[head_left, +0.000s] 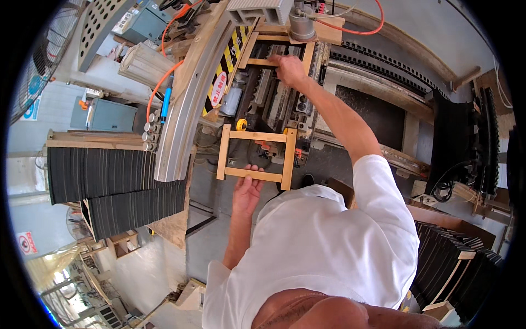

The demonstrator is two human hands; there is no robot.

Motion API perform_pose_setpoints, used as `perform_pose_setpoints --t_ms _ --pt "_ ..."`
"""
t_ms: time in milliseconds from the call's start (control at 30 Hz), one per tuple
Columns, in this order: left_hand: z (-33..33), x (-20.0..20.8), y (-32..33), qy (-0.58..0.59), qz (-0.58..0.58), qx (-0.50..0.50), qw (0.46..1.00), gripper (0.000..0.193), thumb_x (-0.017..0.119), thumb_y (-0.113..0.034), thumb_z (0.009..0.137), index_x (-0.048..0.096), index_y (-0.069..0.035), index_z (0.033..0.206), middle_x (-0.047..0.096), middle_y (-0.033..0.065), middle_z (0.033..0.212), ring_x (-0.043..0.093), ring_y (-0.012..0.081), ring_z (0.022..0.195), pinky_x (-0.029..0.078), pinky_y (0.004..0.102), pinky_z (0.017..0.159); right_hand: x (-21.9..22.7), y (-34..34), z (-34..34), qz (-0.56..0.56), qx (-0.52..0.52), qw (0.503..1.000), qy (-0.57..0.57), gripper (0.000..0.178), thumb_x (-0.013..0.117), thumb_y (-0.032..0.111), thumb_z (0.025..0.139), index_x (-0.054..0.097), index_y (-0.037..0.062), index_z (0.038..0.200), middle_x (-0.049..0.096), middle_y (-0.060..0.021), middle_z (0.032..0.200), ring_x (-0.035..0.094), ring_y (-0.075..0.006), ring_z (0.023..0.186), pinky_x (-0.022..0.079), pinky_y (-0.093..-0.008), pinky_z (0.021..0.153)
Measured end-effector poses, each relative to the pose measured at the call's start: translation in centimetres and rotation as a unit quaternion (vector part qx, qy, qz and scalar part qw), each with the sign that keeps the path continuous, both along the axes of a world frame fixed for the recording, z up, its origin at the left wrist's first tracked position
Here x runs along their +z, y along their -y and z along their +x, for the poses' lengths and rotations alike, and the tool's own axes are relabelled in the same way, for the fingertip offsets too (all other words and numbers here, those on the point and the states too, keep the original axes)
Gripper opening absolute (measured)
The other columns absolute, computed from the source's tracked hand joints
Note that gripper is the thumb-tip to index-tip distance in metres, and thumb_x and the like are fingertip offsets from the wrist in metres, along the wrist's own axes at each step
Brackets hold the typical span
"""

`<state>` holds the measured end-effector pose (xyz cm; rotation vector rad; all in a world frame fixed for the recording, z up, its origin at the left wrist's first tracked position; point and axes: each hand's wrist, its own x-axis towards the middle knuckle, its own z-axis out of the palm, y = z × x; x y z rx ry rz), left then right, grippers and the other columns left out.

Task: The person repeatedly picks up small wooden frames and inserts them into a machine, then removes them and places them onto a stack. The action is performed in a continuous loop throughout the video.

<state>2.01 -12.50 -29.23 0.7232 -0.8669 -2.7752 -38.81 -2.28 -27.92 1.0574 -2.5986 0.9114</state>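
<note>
My left hand (247, 191) is closed round the near crossbar of a small light-wood frame (258, 136), thumb on top. This frame has two side bars joined by two crossbars, and it is held level in front of my body. My right arm stretches forward over the machine (268, 101). At its far end, my right hand (290, 71) has its fingers bent onto the crossbar of a second wooden frame (262, 62), which lies on the machine bed. The fingertips are partly hidden behind the hand.
A metal rail (183, 109) and a yellow-black striped guard (236, 46) border the machine's left. Stacked dark slats (109, 175) stand at left, with more dark slats (449, 263) at lower right. A metal cylinder (302, 26) with an orange hose stands beyond my right hand.
</note>
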Motion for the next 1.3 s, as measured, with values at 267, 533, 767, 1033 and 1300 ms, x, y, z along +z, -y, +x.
perform_pose_setpoints --t_ms 267,533,767,1033,1300 --pt "0.1 -0.6 0.7 -0.014 -0.002 0.009 1.0 0.036 0.053 -0.008 0.096 0.049 -0.005 0.132 0.058 0.009 0.127 0.052 0.0274 0.124 0.041 0.042 0.107 -0.2 -0.2 -2.1 0.006 0.013 1.0 0.014 0.043 0.055 0.004 0.076 0.06 0.0126 0.118 0.069 -0.0172 0.093 0.064 -0.0353 0.09 0.045 -0.0471 0.082" --pt "2.9 -0.7 2.4 0.005 -0.007 0.019 1.0 0.037 0.055 -0.006 0.094 0.05 -0.003 0.131 0.058 0.0108 0.127 0.052 0.0283 0.123 0.043 0.043 0.106 1.4 -0.8 -1.5 0.08 0.026 0.994 0.072 0.046 0.06 0.009 0.078 0.057 0.0131 0.124 0.067 -0.0193 0.104 0.061 -0.037 0.102 0.045 -0.0468 0.092" --pt "3.9 -0.6 4.9 0.041 -0.033 -0.019 0.998 0.038 0.056 -0.005 0.094 0.05 -0.003 0.131 0.058 0.0113 0.127 0.052 0.0288 0.123 0.043 0.0444 0.106 1.6 0.0 -1.6 0.136 0.034 0.99 0.031 0.056 0.067 0.015 0.079 0.047 0.0049 0.13 0.065 -0.0202 0.106 0.061 -0.0378 0.1 0.044 -0.0485 0.086" --pt "4.3 -2.3 6.9 0.091 -0.078 -0.034 0.992 0.037 0.057 -0.006 0.094 0.05 -0.002 0.13 0.058 0.0115 0.126 0.053 0.0284 0.122 0.043 0.0438 0.105 1.6 -0.3 -2.4 0.207 0.069 0.975 -0.028 0.051 0.066 0.018 0.081 0.052 0.0106 0.129 0.068 -0.0121 0.104 0.063 -0.0296 0.104 0.044 -0.0478 0.091" --pt "6.4 -4.3 5.7 0.124 -0.06 0.006 0.99 0.036 0.061 -0.011 0.093 0.051 -0.004 0.127 0.057 0.0085 0.126 0.052 0.0257 0.122 0.045 0.0395 0.103 1.7 -0.2 -3.6 0.214 0.06 0.974 -0.04 0.048 0.07 0.015 0.08 0.058 0.0148 0.126 0.069 -0.0109 0.103 0.064 -0.0294 0.101 0.049 -0.044 0.089"
